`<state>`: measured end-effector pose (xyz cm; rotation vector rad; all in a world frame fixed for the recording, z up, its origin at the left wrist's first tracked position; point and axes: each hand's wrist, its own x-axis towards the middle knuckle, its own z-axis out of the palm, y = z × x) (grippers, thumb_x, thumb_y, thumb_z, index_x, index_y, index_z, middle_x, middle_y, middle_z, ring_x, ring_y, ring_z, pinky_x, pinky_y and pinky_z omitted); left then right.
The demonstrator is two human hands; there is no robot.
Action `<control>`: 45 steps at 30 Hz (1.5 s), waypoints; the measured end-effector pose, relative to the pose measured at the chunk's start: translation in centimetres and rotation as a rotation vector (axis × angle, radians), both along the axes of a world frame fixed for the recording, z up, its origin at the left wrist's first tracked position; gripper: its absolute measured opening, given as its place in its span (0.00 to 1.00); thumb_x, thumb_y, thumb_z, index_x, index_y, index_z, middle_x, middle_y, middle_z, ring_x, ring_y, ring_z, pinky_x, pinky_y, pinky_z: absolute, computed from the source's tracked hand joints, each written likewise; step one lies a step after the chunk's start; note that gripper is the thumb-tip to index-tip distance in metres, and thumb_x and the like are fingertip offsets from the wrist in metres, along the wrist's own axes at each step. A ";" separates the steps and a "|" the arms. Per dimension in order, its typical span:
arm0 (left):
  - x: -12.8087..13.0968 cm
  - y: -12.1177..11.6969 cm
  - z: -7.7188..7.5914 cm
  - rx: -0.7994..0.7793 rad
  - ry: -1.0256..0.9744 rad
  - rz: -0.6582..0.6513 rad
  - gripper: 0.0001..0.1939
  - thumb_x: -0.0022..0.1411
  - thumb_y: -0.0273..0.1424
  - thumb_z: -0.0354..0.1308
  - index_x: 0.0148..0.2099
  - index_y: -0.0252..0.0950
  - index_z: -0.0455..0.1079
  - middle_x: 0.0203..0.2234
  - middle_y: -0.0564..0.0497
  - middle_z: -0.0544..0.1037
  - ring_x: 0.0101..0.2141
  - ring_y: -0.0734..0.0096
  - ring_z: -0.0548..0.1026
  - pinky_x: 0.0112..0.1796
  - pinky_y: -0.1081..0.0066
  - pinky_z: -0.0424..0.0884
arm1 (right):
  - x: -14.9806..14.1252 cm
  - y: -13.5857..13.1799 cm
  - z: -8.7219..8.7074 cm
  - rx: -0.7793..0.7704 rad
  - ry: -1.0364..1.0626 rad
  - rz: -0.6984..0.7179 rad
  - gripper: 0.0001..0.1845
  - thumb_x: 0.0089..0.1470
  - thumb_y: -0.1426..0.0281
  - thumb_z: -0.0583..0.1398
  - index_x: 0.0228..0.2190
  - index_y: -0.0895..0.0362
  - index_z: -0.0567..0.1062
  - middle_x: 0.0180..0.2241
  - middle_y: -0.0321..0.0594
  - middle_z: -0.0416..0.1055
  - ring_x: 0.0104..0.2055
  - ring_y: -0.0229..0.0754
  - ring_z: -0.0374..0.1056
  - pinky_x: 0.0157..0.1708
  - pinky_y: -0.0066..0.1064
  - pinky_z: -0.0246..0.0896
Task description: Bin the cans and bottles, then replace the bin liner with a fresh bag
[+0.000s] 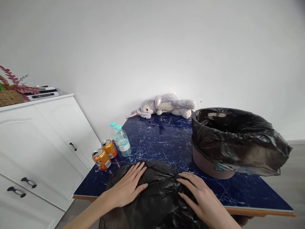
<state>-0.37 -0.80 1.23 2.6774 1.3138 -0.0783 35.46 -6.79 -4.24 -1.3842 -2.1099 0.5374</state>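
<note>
A crumpled black plastic bag (157,197) lies at the near edge of a dark blue marble-patterned table (164,140). My left hand (128,186) rests flat on the bag's left side, fingers spread. My right hand (202,197) lies flat on its right side, fingers apart. Neither hand grips anything. To the right stands a brown bin (209,163) lined with a black bag (235,140) that hangs over its rim.
Two orange cans (102,159) and two small water bottles (123,141) stand at the table's left edge. A grey plush toy (164,105) lies at the far edge against the white wall. A white cabinet (40,143) stands left, with a basket (10,97) on top.
</note>
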 end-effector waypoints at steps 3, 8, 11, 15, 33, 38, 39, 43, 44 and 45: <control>0.0 2.5 0.2 0.001 -0.009 -0.034 0.37 0.80 0.51 0.44 0.81 0.49 0.37 0.79 0.48 0.41 0.76 0.51 0.43 0.73 0.50 0.49 | 0.0 -0.5 0.5 -0.120 0.207 -0.065 0.21 0.70 0.54 0.58 0.61 0.38 0.73 0.69 0.39 0.66 0.68 0.57 0.67 0.60 0.48 0.74; 2.1 4.6 1.5 0.132 -0.093 -0.058 0.33 0.79 0.49 0.47 0.79 0.43 0.51 0.77 0.43 0.53 0.75 0.49 0.50 0.72 0.45 0.52 | 0.1 0.0 -0.6 -0.185 0.632 -0.265 0.29 0.66 0.44 0.57 0.60 0.46 0.73 0.64 0.50 0.69 0.64 0.58 0.71 0.47 0.39 0.80; 3.6 3.2 1.6 0.120 -0.147 -0.046 0.31 0.80 0.47 0.47 0.79 0.46 0.52 0.76 0.46 0.58 0.74 0.52 0.55 0.71 0.49 0.57 | 0.8 0.4 -1.2 -0.227 0.738 -0.289 0.31 0.64 0.43 0.59 0.59 0.49 0.73 0.59 0.53 0.74 0.49 0.54 0.79 0.38 0.38 0.81; 4.7 0.7 0.7 0.011 -0.121 -0.061 0.35 0.80 0.49 0.47 0.81 0.52 0.41 0.78 0.50 0.50 0.76 0.49 0.49 0.71 0.48 0.57 | 0.9 1.2 -0.7 -0.243 0.708 -0.232 0.31 0.65 0.44 0.59 0.59 0.50 0.73 0.47 0.49 0.81 0.37 0.49 0.80 0.32 0.34 0.77; 6.5 6.6 0.4 0.013 -0.075 -0.214 0.34 0.79 0.51 0.45 0.80 0.48 0.46 0.78 0.49 0.47 0.76 0.52 0.42 0.74 0.46 0.45 | 0.3 0.3 2.5 0.032 0.376 -0.267 0.20 0.65 0.56 0.58 0.55 0.48 0.66 0.37 0.38 0.75 0.37 0.40 0.76 0.39 0.27 0.71; 6.0 7.5 0.9 0.335 -0.116 -0.079 0.27 0.81 0.42 0.47 0.76 0.40 0.58 0.74 0.39 0.62 0.74 0.48 0.55 0.71 0.42 0.56 | 0.3 0.1 2.0 0.191 0.274 -0.342 0.18 0.67 0.55 0.55 0.54 0.48 0.69 0.39 0.44 0.73 0.39 0.47 0.75 0.38 0.35 0.75; 5.9 6.6 1.4 0.344 -0.151 -0.073 0.26 0.81 0.40 0.48 0.74 0.40 0.61 0.72 0.40 0.65 0.73 0.49 0.57 0.70 0.42 0.59 | 0.1 0.0 1.8 0.226 0.253 -0.360 0.18 0.68 0.56 0.54 0.55 0.48 0.69 0.41 0.47 0.73 0.42 0.51 0.76 0.39 0.39 0.75; 4.9 1.2 3.4 0.164 -0.202 -0.150 0.22 0.80 0.40 0.50 0.71 0.48 0.65 0.71 0.49 0.68 0.72 0.55 0.62 0.69 0.49 0.65 | -0.5 -1.1 1.3 0.358 0.197 -0.419 0.20 0.68 0.57 0.54 0.59 0.43 0.70 0.55 0.53 0.71 0.57 0.65 0.71 0.47 0.54 0.75; 4.5 -0.3 3.7 0.120 -0.183 -0.163 0.23 0.80 0.40 0.51 0.72 0.50 0.64 0.72 0.51 0.66 0.72 0.55 0.61 0.69 0.50 0.65 | -0.5 -1.4 1.3 0.389 0.193 -0.408 0.20 0.68 0.57 0.55 0.59 0.42 0.70 0.58 0.52 0.70 0.60 0.66 0.70 0.50 0.57 0.74; 3.9 -1.6 3.9 0.087 -0.166 -0.165 0.24 0.79 0.41 0.51 0.73 0.52 0.62 0.73 0.52 0.65 0.72 0.55 0.61 0.69 0.51 0.65 | -0.6 -1.6 1.4 0.413 0.189 -0.377 0.18 0.69 0.58 0.56 0.58 0.42 0.72 0.59 0.50 0.71 0.62 0.66 0.69 0.52 0.58 0.74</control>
